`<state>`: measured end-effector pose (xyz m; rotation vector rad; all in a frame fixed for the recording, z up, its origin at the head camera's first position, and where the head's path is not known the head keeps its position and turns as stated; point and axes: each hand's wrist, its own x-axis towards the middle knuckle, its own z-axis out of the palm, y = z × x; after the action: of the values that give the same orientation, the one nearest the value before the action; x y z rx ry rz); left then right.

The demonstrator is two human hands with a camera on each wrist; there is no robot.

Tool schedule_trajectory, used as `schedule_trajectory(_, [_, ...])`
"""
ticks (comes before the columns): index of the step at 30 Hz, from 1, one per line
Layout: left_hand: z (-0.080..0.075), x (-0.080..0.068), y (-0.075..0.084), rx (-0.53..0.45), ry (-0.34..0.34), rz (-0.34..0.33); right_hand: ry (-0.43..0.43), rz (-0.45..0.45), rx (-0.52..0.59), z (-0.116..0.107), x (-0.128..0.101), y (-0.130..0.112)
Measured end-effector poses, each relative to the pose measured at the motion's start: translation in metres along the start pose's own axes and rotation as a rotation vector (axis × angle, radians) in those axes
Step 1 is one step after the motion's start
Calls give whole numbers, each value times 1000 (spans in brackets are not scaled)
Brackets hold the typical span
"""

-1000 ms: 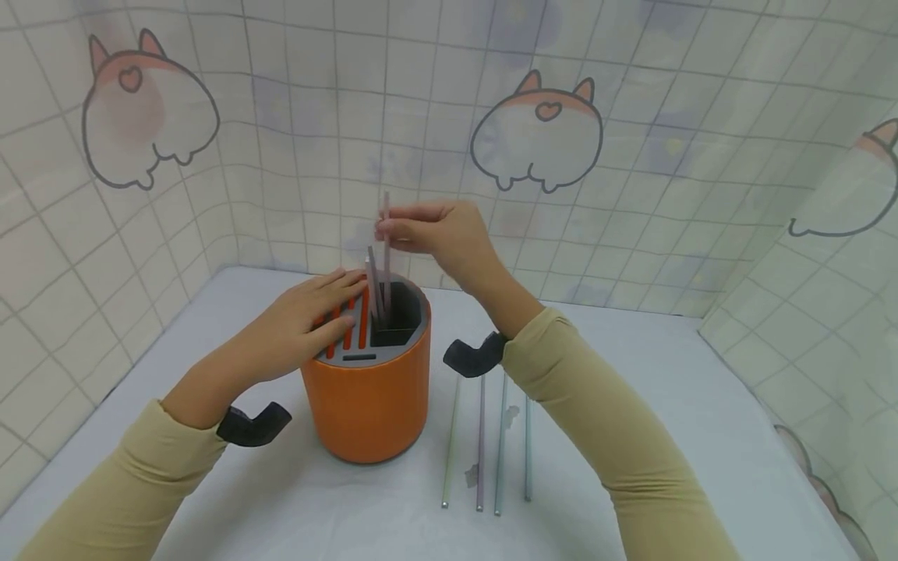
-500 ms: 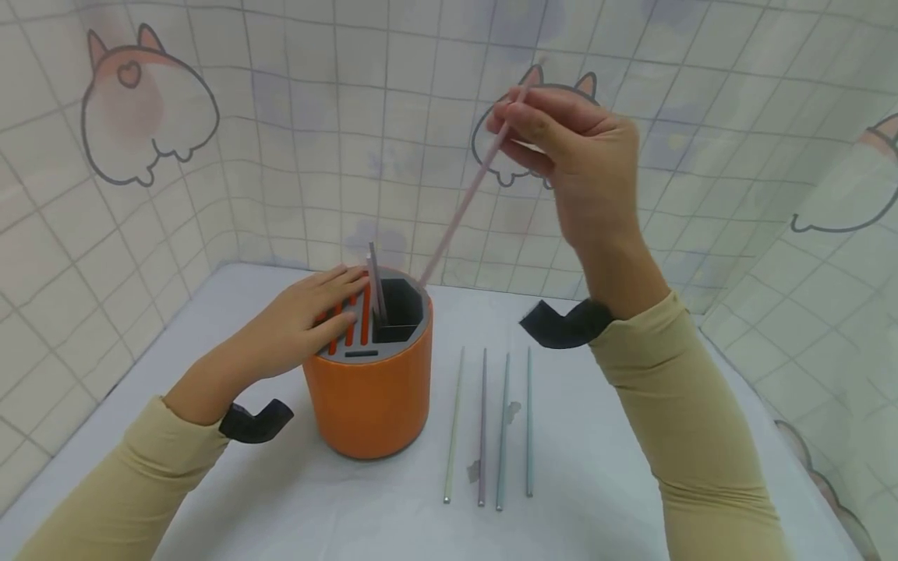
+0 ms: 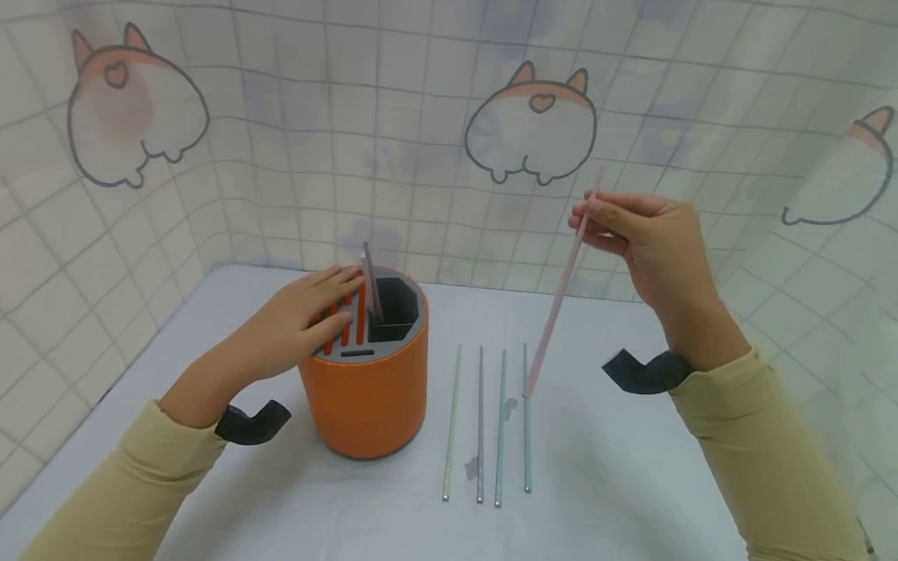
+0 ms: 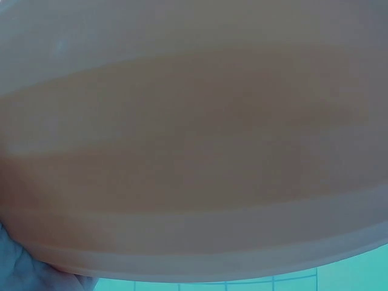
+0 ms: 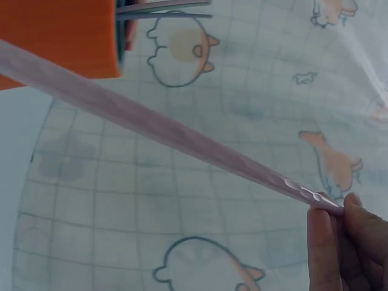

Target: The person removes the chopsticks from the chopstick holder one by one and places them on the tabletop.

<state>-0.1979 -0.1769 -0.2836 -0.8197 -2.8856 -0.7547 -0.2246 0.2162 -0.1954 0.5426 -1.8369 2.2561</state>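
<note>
Your right hand (image 3: 648,238) pinched the pink stick (image 3: 557,300) near its top end, fingertips (image 5: 330,239) curled round it. The stick hung tilted, long axis running from 1 o'clock at the hand down to 7 o'clock, its lower tip just over the far end of the rightmost stick in the row (image 3: 491,421) on the table (image 3: 631,467). The row lay along 12 to 6. The right hand was the nearer one; the row sat at its 7 o'clock, below. Your left hand (image 3: 309,319) rested flat, fingers straight, on the top of the orange holder (image 3: 365,389), at 9 o'clock from the row. One grey stick (image 3: 370,282) stood in the holder.
</note>
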Motion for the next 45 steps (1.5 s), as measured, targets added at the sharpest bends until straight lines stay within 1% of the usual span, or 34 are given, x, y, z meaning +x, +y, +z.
schedule_trajectory(3, [-1, -2, 0, -3, -7, -8, -22, 90, -105, -16, -10, 23])
schedule_trajectory(7, [-1, -2, 0, -4, -9, -11, -31, 245, -183, -35, -22, 54])
schedule_trajectory(10, [-1, -2, 0, -3, -7, -11, -33, 378, -240, -46, -29, 76])
schedule_trajectory(12, [-1, -3, 0, -2, -8, -15, -32, 447, -271, -52, -34, 90])
schedule_trajectory(18, [-1, -3, -1, 2, -10, -17, -16, 574, -318, -69, -47, 124])
schedule_trajectory(21, [-1, -3, -1, 3, -5, -16, -24, 630, -337, -75, -50, 138])
schedule_trajectory(25, [-1, -3, -2, 5, -2, -10, -27, 693, -334, -80, -54, 155])
schedule_trajectory(28, [-1, -3, -2, 7, -1, 4, -15, 721, -338, -84, -57, 165])
schedule_trajectory(30, [0, -2, -2, 6, 1, 12, -3, 731, -334, -86, -57, 170])
schedule_trajectory(38, [-1, -2, -2, 5, 5, 11, 21, 764, -289, -90, -58, 191])
schedule_trajectory(43, [0, -2, -2, 3, 4, 9, 32, 773, -318, -90, -56, 200])
schedule_trajectory(45, [0, -2, -2, 4, 1, 3, 35, 775, -345, -90, -55, 203])
